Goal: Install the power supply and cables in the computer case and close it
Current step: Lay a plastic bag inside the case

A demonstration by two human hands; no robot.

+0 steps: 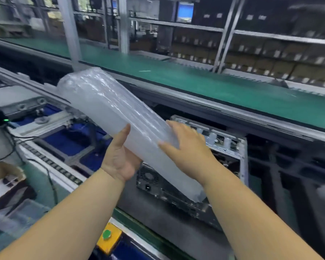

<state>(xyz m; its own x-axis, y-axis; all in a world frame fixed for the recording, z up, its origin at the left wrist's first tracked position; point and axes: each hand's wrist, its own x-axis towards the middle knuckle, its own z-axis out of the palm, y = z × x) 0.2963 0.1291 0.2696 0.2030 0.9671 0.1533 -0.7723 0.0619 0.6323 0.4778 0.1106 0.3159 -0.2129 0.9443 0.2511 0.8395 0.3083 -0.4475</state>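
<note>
Currently both hands are on a long clear plastic packing piece (120, 117), looks like an inflated air cushion, held in the air above the computer case (210, 162). Left hand (120, 156) cups it from underneath, thumb up along the near side, fingers hidden behind the plastic. Right hand (186, 147) lies on top with fingers fairly straight, pressing more than clamping.

Long axis runs from lower right, near the right forearm, up to the far left over the conveyor rail (195, 102). Both hands sit toward the near end, so most of the length overhangs to the far left.

Case lies directly below the grip, on the dark pallet (158, 212), rear panel and fan grille (148, 175) facing the person. Cushion blocks most of it, so I can't tell what's inside or whether the side panel is on.

Cardboard box (6, 173) at far left holds dark and white items, too blurred to identify.
</note>
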